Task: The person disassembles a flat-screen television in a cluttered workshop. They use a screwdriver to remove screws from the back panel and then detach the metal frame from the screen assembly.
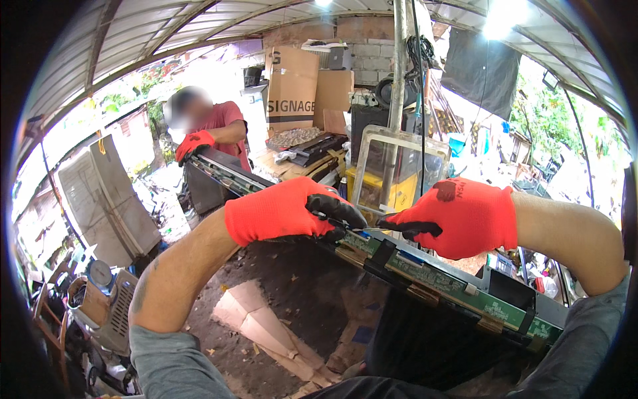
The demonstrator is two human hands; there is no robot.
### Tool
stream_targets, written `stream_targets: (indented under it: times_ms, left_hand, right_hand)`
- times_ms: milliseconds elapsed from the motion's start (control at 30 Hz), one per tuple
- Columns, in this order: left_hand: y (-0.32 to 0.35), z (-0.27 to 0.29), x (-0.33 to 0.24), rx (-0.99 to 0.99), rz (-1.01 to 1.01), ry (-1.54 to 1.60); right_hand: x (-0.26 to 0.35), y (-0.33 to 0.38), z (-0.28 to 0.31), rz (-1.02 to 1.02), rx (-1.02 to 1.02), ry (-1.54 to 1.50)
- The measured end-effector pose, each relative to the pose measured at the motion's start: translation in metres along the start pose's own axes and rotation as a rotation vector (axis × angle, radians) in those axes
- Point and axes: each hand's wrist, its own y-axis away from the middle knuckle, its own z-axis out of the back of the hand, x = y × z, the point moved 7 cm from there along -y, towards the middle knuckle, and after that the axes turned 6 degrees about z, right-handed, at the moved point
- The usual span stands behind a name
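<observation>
Red-gloved right hand clamps a thin silvery tool over a long green-boarded panel; red-gloved left hand touches panel, grip indeterminable.

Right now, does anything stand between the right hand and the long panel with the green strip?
Nothing visible does: the right hand is at the upper edge of the long panel, near the left hand. A thin pale object between the hands is too small to identify.

Red-and-black gloves on the wearer: two
Black straps across green circuit boarding: two
Red-shirted co-worker: one
Bright white overhead lamps: two
Hanging black sheet: one
Grey slotted plastic crate: one
</observation>
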Motion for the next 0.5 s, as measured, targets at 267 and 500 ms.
stream_targets:
  times_ms: [267, 500]
  left_hand:
    - [0.005, -0.003, 0.002, 0.031, 0.047, 0.074]
    - [0.018, -0.004, 0.005, 0.074, 0.113, 0.198]
  right_hand:
    - [-0.009, 0.01, 0.011, -0.023, -0.206, -0.159]
    - [-0.015, -0.014, -0.018, -0.162, -0.021, -0.653]
